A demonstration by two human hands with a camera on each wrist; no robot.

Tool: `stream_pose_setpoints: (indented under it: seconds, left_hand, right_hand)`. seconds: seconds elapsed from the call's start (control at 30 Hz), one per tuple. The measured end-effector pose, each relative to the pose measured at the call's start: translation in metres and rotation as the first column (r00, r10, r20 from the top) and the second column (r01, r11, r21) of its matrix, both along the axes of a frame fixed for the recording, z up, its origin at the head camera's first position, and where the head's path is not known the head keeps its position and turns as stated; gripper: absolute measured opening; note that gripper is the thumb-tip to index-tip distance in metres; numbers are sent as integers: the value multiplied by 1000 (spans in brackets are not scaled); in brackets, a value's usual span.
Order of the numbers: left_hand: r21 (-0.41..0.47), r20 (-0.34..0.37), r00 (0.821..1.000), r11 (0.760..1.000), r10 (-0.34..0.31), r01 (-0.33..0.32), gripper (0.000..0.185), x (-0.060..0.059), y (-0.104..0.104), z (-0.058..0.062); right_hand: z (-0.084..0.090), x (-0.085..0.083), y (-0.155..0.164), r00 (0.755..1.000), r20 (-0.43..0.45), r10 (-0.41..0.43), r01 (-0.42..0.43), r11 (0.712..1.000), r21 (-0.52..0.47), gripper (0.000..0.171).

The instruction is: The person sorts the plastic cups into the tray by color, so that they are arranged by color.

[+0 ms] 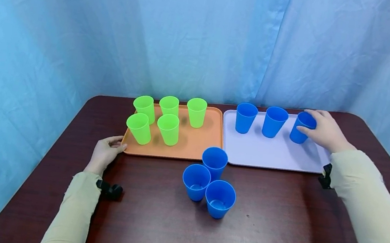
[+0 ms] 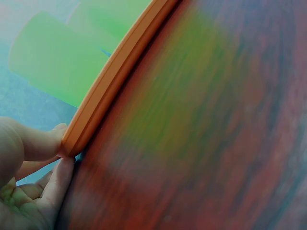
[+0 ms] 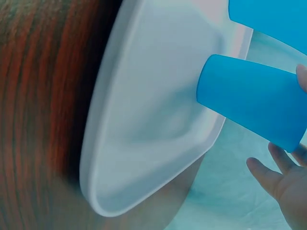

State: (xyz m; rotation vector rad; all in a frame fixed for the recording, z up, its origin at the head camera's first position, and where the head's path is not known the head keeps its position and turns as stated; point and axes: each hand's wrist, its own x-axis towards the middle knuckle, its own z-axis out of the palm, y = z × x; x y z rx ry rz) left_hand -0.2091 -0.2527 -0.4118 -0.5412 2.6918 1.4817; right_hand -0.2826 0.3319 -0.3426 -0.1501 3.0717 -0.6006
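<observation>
One blue cup point(image 1: 302, 128) in R hand point(image 1: 326, 131)

A dark reddish-brown wooden table point(image 1: 276, 234) with rounded corners stands against creased light-blue curtains point(image 1: 193, 33), evenly lit.

Soft, even light fills the room; cups cast faint shadows on the desk point(image 1: 276, 234). The head view is sharp, both wrist views smeared and blurry close-up.

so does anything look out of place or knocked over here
Nothing is spilled or tipped. Three blue cups stand upright on the bare table rather than on the white tray, which holds three other blue cups.
</observation>
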Motion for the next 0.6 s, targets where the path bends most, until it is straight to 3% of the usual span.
stream_pose_setpoints:
  seconds: [0.27, 0.6]
  left_hand:
    - [3, 3, 1000, 1000, -10, 10, 47, 1, 1, 2]
    - [9, 11, 1000, 1000, -3, 3, 47, 2, 1, 2]
  right_hand:
    - [10, 6, 1, 1000, -5, -9, 9, 1000, -4, 75]
    - [32, 18, -2, 997, -81, 14, -15, 1000, -17, 72]
